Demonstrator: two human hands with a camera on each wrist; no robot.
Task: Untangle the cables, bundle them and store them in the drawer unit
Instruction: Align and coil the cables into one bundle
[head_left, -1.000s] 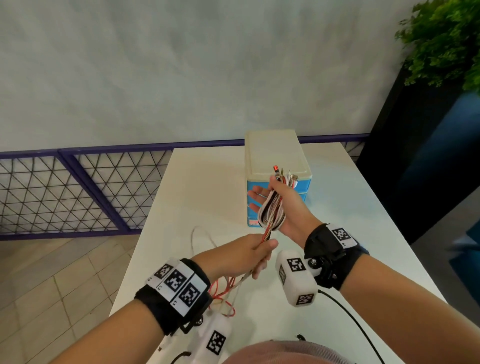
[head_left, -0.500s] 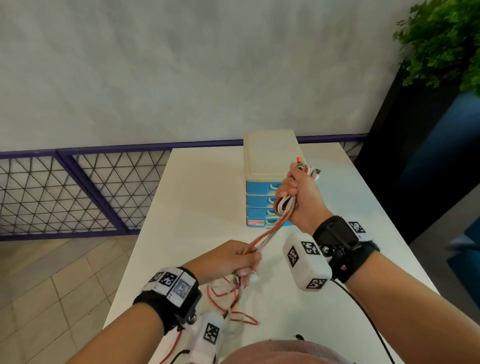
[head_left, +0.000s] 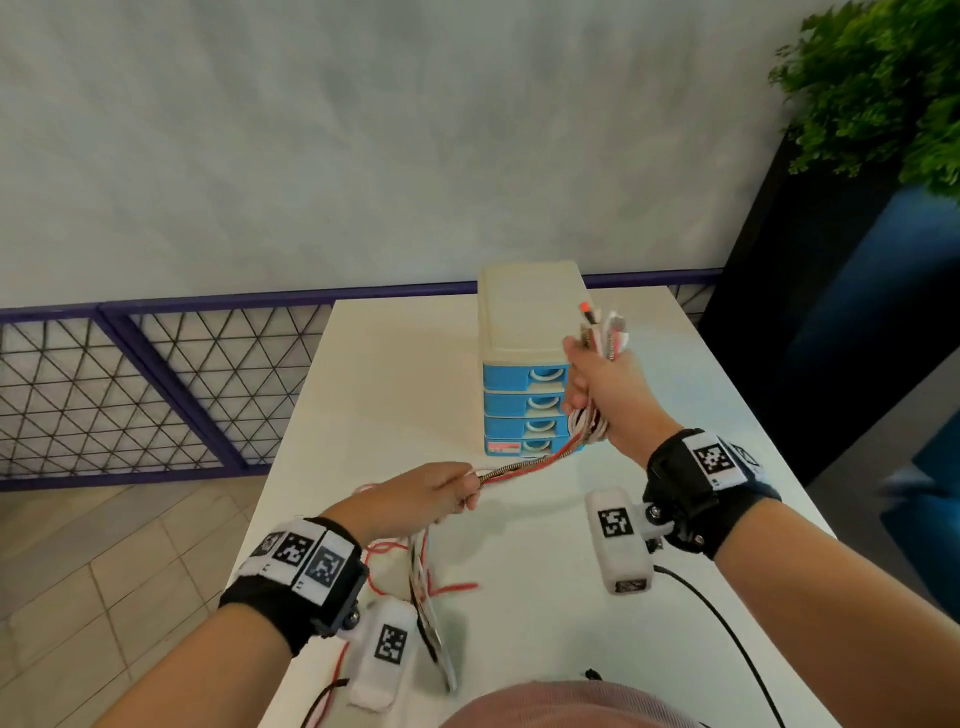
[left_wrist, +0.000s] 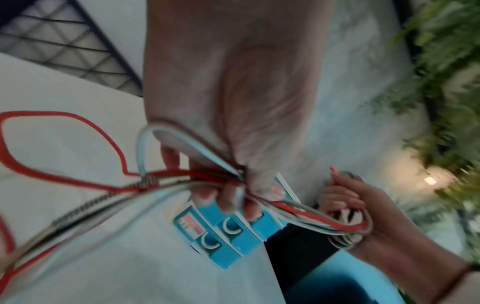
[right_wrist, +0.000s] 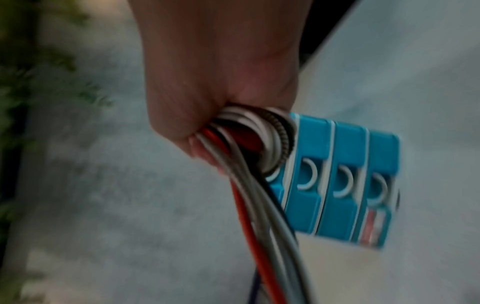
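Since the earlier frames: our right hand (head_left: 608, 395) has swung from in front of the drawer unit (head_left: 524, 358) to its right side, and our left hand (head_left: 415, 493) has drawn farther left, so the cables (head_left: 524, 465) now run nearly level between them.
Right grip: we hold a coiled bundle (head_left: 597, 338) in a closed fist; plug ends, one red-tipped, stick up above the knuckles, and loops hang out below.
Left grip: our fingers and thumb pinch the cable strands together.
Cables: they hang above the counter (head_left: 395, 374), held in both hands, with slack trailing near our body; none are in the drawers.
Head view only: we see the whole cream-topped unit with four blue drawers, all closed, standing toward the far side of the white counter, plus loose red loops (head_left: 415, 566) near us.
Left wrist view only: we see our thumb (left_wrist: 259, 164) pressing red, white and grey strands against the fingers (left_wrist: 228, 197), and a red loop (left_wrist: 64, 144) lying on the counter.
Right wrist view only: blurred, but we see the stacked rings of the coil (right_wrist: 262, 135) at the fist's lower edge.
Materials: one cable has a braided, speckled sheath (head_left: 511, 467); the others look smooth. Drawer fronts are glossy plastic with pale half-moon pulls.
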